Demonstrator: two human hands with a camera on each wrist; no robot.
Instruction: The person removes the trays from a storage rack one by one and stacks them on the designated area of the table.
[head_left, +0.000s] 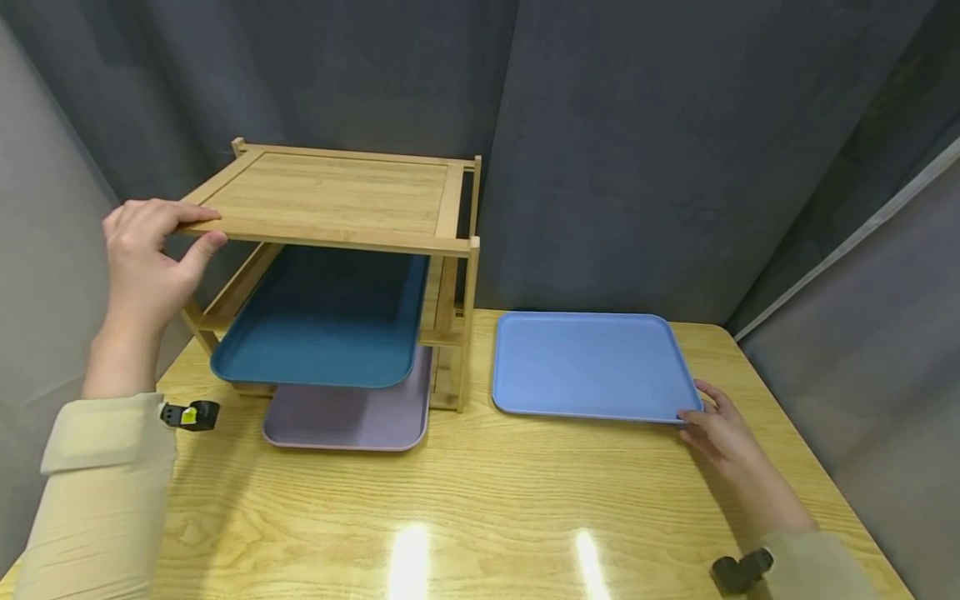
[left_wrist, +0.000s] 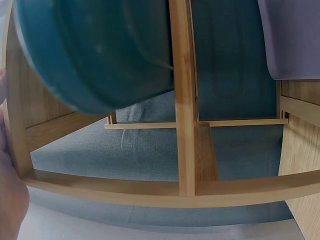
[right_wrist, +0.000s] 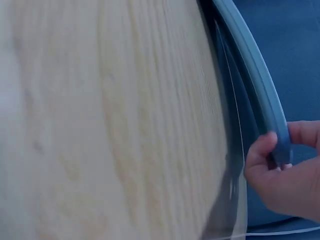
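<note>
A bamboo rack stands at the back left of the wooden table. My left hand grips the front left corner of its top shelf, thumb under, fingers on top. A dark teal tray lies on the rack's middle tier and a mauve tray on the bottom, both sticking out forward. A light blue tray lies flat on the table to the rack's right. My right hand pinches its near right corner; in the right wrist view the fingers curl over the tray's rim.
Dark grey curtain walls close in the table behind and on both sides. The left wrist view looks under the rack's frame at the teal tray and the mauve tray. Bare tabletop spreads in front of the rack and trays.
</note>
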